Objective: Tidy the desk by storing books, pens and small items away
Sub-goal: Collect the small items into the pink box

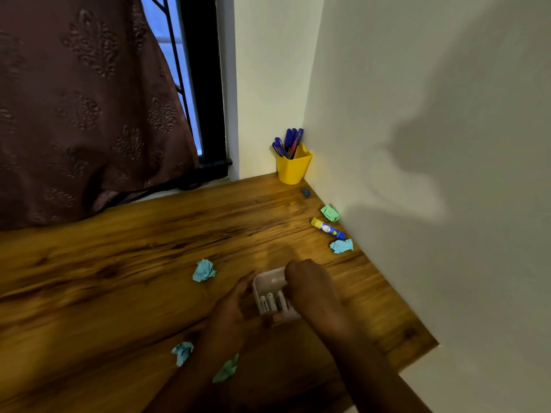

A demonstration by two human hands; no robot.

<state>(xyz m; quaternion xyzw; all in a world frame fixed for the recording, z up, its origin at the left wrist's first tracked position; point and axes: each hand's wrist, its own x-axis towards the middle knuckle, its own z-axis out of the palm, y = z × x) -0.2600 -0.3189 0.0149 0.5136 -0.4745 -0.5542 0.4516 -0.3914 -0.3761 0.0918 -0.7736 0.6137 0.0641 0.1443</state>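
Note:
A small white box (269,286) with several white sticks in it sits on the wooden desk (125,263). My left hand (238,308) grips the box from its left side. My right hand (310,284) lies over the box's right side with fingers curled at its rim. A yellow cup (293,168) full of blue pens stands in the far corner. A blue and yellow glue stick (328,229) lies by the right wall. Crumpled blue and green paper balls are scattered about: one (204,271) left of the box, two near the front.
A small dark sharpener (306,192) lies near the cup. A green paper ball (330,213) and a blue one (341,245) sit along the right wall. A brown curtain (83,99) hangs over the window at the back left. The desk ends at the right front.

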